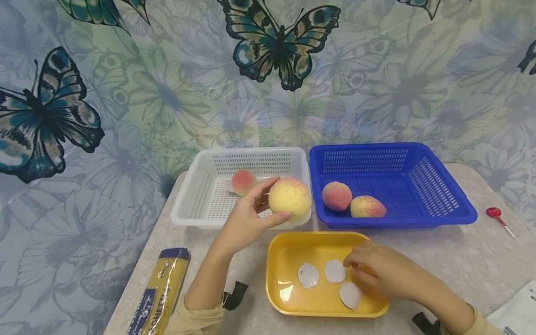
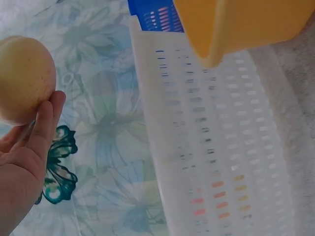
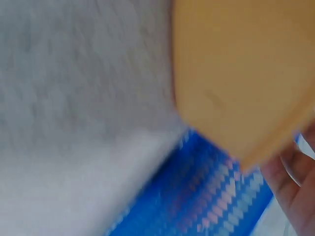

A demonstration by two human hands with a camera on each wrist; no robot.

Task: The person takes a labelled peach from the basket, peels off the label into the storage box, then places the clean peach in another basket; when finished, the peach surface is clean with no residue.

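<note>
Two hands: left hand (image 1: 244,218) fingers hold a peach (image 1: 290,198); right hand (image 1: 378,272) fingers' grip in the yellow tray (image 1: 276,260) unclear

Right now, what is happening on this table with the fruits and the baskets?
A person's left hand holds a yellow peach up at the front edge of the white basket, where another peach lies. The right hand reaches into the yellow tray, fingers at the white round pieces. Two more fruits lie in the blue basket.
</note>
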